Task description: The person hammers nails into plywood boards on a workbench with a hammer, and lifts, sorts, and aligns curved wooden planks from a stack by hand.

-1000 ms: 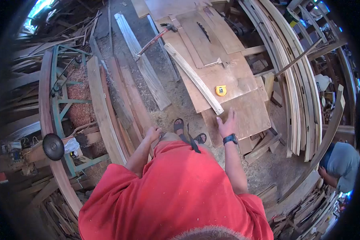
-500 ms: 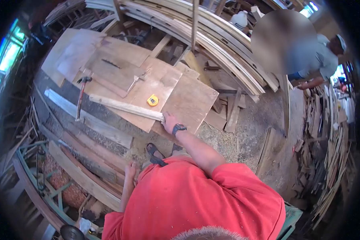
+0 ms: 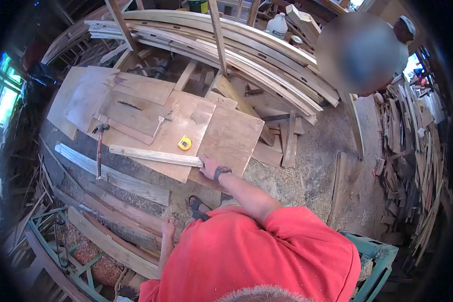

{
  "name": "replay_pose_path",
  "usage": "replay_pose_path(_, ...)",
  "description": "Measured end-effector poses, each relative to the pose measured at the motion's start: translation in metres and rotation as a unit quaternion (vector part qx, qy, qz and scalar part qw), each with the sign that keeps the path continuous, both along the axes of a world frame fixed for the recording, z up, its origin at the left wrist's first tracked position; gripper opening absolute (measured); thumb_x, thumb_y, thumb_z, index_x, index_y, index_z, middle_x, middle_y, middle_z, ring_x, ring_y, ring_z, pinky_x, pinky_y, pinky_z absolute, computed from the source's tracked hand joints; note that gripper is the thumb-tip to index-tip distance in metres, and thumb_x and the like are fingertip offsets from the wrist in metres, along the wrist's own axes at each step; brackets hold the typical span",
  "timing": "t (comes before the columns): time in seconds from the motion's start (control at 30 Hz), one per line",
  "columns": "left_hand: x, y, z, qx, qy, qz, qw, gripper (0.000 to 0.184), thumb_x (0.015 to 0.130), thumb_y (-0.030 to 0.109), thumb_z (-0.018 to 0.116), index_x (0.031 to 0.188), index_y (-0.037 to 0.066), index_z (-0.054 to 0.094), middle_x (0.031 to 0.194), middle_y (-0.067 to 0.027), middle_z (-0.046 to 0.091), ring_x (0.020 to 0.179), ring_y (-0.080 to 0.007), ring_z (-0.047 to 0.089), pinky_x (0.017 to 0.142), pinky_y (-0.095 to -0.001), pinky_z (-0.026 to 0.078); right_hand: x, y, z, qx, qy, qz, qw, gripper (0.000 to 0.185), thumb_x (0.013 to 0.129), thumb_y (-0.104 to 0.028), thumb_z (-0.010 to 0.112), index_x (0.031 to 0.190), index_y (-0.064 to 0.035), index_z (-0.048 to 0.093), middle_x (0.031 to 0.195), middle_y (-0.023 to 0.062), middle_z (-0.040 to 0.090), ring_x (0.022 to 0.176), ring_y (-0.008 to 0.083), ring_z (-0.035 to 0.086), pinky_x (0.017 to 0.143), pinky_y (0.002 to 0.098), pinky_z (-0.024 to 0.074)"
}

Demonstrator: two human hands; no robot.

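Note:
My right hand (image 3: 210,167), with a dark watch at the wrist, is closed on the near end of a pale wooden strip (image 3: 156,155). The strip lies along the front edge of the plywood sheets (image 3: 231,136). Just beyond it, a yellow tape measure (image 3: 184,143) rests on the plywood. A hammer (image 3: 99,151) lies at the left edge, its handle sticking out past the board. My left hand (image 3: 169,226) hangs low beside my body, fingers curled, with nothing visible in it.
Long boards (image 3: 267,60) are stacked behind the plywood. Planks (image 3: 110,173) lie on the floor at left, near a green metal frame (image 3: 88,269). Scrap wood (image 3: 412,166) is piled at right. Another person (image 3: 403,30) stands at the upper right, partly blurred. A white jug (image 3: 277,25) is at the back.
The view has shifted, showing more of the back and of the green machine at lower right. My right hand stays on the strip's end. The other person's forearm is no longer plainly visible.

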State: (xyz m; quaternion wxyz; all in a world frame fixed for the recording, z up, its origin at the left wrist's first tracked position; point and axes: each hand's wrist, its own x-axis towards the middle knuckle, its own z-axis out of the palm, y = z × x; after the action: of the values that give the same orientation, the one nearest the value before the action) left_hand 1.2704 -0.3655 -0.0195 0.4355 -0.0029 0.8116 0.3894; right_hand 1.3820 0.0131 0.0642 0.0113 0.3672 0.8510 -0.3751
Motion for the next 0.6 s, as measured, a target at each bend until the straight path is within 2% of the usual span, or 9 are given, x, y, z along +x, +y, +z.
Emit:
replay_pose_path(0.07, -0.001, 0.000, -0.008, 0.008, 0.039, -0.032, 0.999, 0.028, 0.092, 0.025, 0.057, 0.098, -0.002, 0.060, 0.077, -0.0102, 0.063, 0.063, -0.0170, 0.060, 0.054, -0.0304, 0.050, -0.001, 0.004, -0.003, -0.055, -0.028, 0.017, 0.998, 0.047, 0.082, -0.022, 0.066, 0.125, -0.0076, 0.054, 0.134, 0.0189, 0.051, 0.123, 0.0368, 0.049, 0.102, 0.0437, 0.0425)
replay_pose_path(0.13, -0.001, 0.004, -0.005, 0.026, -0.038, -0.026, 0.999, 0.029, 0.092, 0.026, 0.057, 0.100, -0.002, 0.059, 0.086, -0.0117, 0.063, 0.067, -0.0201, 0.062, 0.054, -0.0299, 0.051, -0.001, 0.005, -0.010, -0.088, -0.019, 0.026, 0.996, 0.052, 0.077, -0.025, 0.070, 0.126, -0.0122, 0.054, 0.131, 0.0194, 0.053, 0.122, 0.0377, 0.050, 0.102, 0.0445, 0.0430)
replay_pose_path(0.2, 0.001, 0.007, 0.003, 0.023, -0.055, -0.028, 0.998, 0.025, 0.092, 0.023, 0.057, 0.102, 0.000, 0.059, 0.091, -0.0116, 0.064, 0.067, -0.0207, 0.063, 0.054, -0.0302, 0.052, 0.005, -0.001, -0.027, -0.010, -0.023, 0.024, 0.999, 0.072, 0.077, -0.027, 0.073, 0.139, -0.0103, 0.040, 0.137, 0.0215, 0.047, 0.125, 0.0373, 0.047, 0.103, 0.0453, 0.0421)
replay_pose_path(0.23, 0.001, 0.008, -0.001, 0.028, -0.054, -0.035, 0.998, 0.025, 0.092, 0.023, 0.057, 0.102, 0.000, 0.059, 0.091, -0.0116, 0.064, 0.067, -0.0207, 0.063, 0.054, -0.0302, 0.052, 0.008, 0.003, -0.023, -0.004, -0.021, 0.017, 1.000, 0.072, 0.077, -0.027, 0.073, 0.139, -0.0103, 0.040, 0.137, 0.0215, 0.047, 0.125, 0.0373, 0.047, 0.103, 0.0453, 0.0421)
replay_pose_path(0.3, 0.003, 0.006, -0.002, 0.036, -0.061, -0.025, 0.997, 0.021, 0.092, 0.020, 0.058, 0.101, 0.001, 0.060, 0.089, -0.0104, 0.064, 0.067, -0.0186, 0.064, 0.053, -0.0289, 0.051, 0.014, 0.001, -0.016, -0.050, -0.033, 0.031, 0.998, 0.081, 0.077, -0.027, 0.073, 0.144, -0.0066, 0.032, 0.144, 0.0217, 0.040, 0.129, 0.0363, 0.044, 0.105, 0.0439, 0.0404)
replay_pose_path(0.37, 0.003, 0.005, 0.003, 0.027, -0.057, -0.039, 0.997, 0.020, 0.092, 0.019, 0.058, 0.101, 0.001, 0.061, 0.087, -0.0095, 0.064, 0.066, -0.0171, 0.063, 0.052, -0.0279, 0.050, 0.023, 0.001, -0.008, -0.063, -0.026, 0.014, 0.998, 0.083, 0.078, -0.026, 0.072, 0.145, -0.0051, 0.029, 0.143, 0.0227, 0.041, 0.130, 0.0368, 0.043, 0.107, 0.0422, 0.0389)
replay_pose_path(0.47, 0.001, 0.011, 0.011, 0.006, -0.042, -0.045, 0.998, 0.019, 0.092, 0.018, 0.058, 0.100, 0.001, 0.063, 0.083, -0.0079, 0.065, 0.064, -0.0148, 0.062, 0.050, -0.0263, 0.048, 0.042, 0.007, -0.029, -0.072, 0.128, -0.107, 0.983, 0.082, 0.080, -0.022, 0.067, 0.148, -0.0037, 0.024, 0.134, 0.0270, 0.049, 0.123, 0.0383, 0.050, 0.106, 0.0416, 0.0393)
replay_pose_path(0.53, 0.001, 0.016, 0.016, -0.007, -0.033, -0.043, 0.999, 0.020, 0.092, 0.019, 0.058, 0.099, 0.001, 0.064, 0.081, -0.0072, 0.065, 0.063, -0.0141, 0.062, 0.049, -0.0258, 0.047, 0.071, 0.040, 0.003, -0.205, 0.114, -0.207, 0.950, 0.078, 0.082, -0.022, 0.069, 0.144, 0.0032, 0.028, 0.140, 0.0247, 0.045, 0.127, 0.0369, 0.046, 0.107, 0.0415, 0.0371)
replay_pose_path(0.6, 0.001, 0.019, 0.027, -0.003, -0.031, -0.036, 0.999, 0.022, 0.092, 0.020, 0.058, 0.101, 0.001, 0.064, 0.076, -0.0064, 0.065, 0.060, -0.0138, 0.060, 0.047, -0.0263, 0.045, 0.105, 0.092, 0.013, 0.064, 0.199, -0.279, 0.937, 0.076, 0.086, -0.018, 0.067, 0.147, -0.0008, 0.026, 0.125, 0.0194, 0.056, 0.113, 0.0278, 0.056, 0.099, 0.0384, 0.0439)
